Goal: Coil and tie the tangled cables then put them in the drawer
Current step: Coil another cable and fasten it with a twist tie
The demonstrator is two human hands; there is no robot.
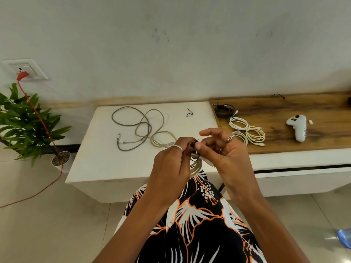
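Your left hand (169, 164) and right hand (220, 149) meet at frame centre, both pinching a dark tie (193, 144) round a coiled white cable (196, 166). Loose grey and green cables (140, 128) lie tangled on the white cabinet top (98, 158) at 11 o'clock. Coiled white cables (247, 132) and a black one (225, 111) rest on the wooden shelf (322, 111) at 2 o'clock.

Pale scuffed wall (171, 44), tiled floor (57, 215), white cabinet (98, 158) beside wood-topped unit (303, 141), potted plant (28, 126).
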